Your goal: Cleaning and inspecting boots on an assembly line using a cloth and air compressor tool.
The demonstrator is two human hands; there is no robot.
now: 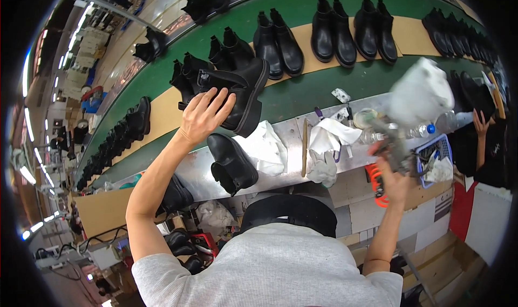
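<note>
My left hand (206, 114) grips a black leather ankle boot (249, 99), raised over the bench with its sole turned to the right. Below it another black boot (233, 164) rests on the metal worktop. At the right, my right hand (397, 184) is closed around a grey spray gun (398, 151), smeared by motion. A white, bag-like cover (422, 94) shows above the gun, also blurred. An orange coiled hose (376, 185) hangs by the gun. White cloths (329, 134) lie on the worktop between my hands.
Pairs of black boots (333, 32) stand on cardboard along a green conveyor belt (302, 94). Clear bottles (426, 130) and a blue basket (445, 145) are at the right. Beyond them a co-worker's hand (480, 124) is near dark shoes. More boots (175, 196) sit under my left arm.
</note>
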